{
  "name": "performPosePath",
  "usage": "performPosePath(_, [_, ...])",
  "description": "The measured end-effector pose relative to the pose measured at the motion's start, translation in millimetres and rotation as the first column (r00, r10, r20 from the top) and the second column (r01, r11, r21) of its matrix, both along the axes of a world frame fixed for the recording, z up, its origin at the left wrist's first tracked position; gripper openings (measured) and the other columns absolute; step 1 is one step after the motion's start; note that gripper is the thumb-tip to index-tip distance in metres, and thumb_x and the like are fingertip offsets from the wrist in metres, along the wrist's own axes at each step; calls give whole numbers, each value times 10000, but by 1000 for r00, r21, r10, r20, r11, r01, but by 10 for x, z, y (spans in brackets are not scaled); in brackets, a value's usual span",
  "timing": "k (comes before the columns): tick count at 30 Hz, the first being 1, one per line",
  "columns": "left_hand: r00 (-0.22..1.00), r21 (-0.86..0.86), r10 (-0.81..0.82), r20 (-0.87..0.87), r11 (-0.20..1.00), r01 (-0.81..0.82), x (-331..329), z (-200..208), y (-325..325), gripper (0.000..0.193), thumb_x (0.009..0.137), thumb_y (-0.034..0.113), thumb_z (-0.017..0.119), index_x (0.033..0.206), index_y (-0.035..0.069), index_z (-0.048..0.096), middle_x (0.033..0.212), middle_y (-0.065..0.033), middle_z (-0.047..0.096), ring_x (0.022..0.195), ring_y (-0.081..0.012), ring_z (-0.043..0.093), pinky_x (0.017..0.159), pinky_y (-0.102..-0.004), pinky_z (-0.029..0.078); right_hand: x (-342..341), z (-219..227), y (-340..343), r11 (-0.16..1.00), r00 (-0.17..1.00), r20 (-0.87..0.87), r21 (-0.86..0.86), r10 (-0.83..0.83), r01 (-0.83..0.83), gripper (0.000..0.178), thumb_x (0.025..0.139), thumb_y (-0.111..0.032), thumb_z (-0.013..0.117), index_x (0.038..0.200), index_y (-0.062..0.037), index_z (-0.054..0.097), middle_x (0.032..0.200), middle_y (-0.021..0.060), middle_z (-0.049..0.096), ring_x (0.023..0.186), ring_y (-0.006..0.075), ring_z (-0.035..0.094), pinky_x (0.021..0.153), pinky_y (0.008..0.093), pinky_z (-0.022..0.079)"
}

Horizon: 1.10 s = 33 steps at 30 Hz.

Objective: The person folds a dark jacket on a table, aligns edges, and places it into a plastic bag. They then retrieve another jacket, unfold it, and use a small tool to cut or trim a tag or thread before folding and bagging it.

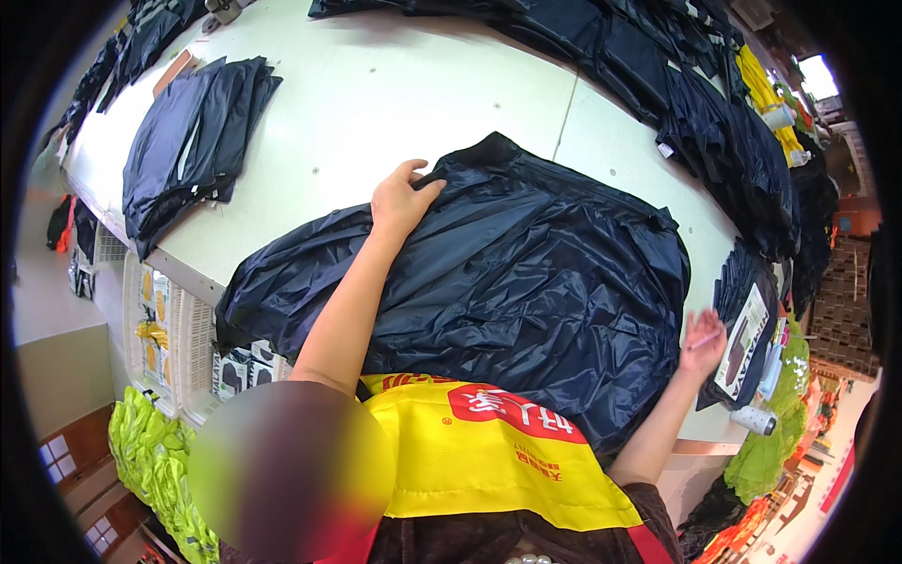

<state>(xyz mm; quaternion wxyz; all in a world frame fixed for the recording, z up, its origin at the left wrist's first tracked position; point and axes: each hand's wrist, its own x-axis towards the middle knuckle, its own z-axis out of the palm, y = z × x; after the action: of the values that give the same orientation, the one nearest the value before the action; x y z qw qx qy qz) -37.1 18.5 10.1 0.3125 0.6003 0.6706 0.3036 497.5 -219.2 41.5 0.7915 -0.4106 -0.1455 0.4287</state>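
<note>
A large dark navy garment [526, 273] of thin, shiny, wrinkled fabric lies spread over the white table, its near side hanging toward my body. At its upper left edge my left hand [402, 199] pinches the fabric between thumb and fingers. My right hand [700, 350] is raised just off the garment's right side, fingers curled round a thin pale pen-like stick [707, 339]. Its exact kind is too small to tell. Close to that hand lies a dark folded pack with a white printed label [745, 340].
A stack of folded dark garments [193, 141] lies on the white table [376, 85] at left. More dark garments [601, 47] line the far and right edges. White plastic baskets [195, 348] with printed packs stand below the left edge. A white cylinder [754, 420] sits at the right corner.
</note>
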Motion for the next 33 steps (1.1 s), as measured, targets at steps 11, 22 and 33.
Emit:
performPosePath(11, [999,160,39,23,986,-42,71,21,-58,336,742,346,705,981,110,707,883,-117,689,813,-265,661,727,-328,500,-3311,510,1940,737,29,819,-500,573,-454,317,905,-240,492,1144,-49,577,819,141,599,787,281,597,707,394,460])
performPosePath(22, [998,420,-20,54,908,-5,78,-23,-172,212,706,203,736,882,87,715,747,-93,663,662,-255,634,598,-333,475,-3788,252,2418,774,-436,722,-627,537,-83,239,844,-217,574,865,21,570,846,227,608,807,406,599,722,469,485])
performPosePath(33, [993,669,-93,-76,733,120,123,1,-270,152,698,147,725,843,106,703,758,-48,647,726,-225,604,672,-325,445,-3623,565,2403,863,-214,860,-493,464,-112,256,829,-249,582,963,-31,585,848,180,646,776,367,624,699,433,496])
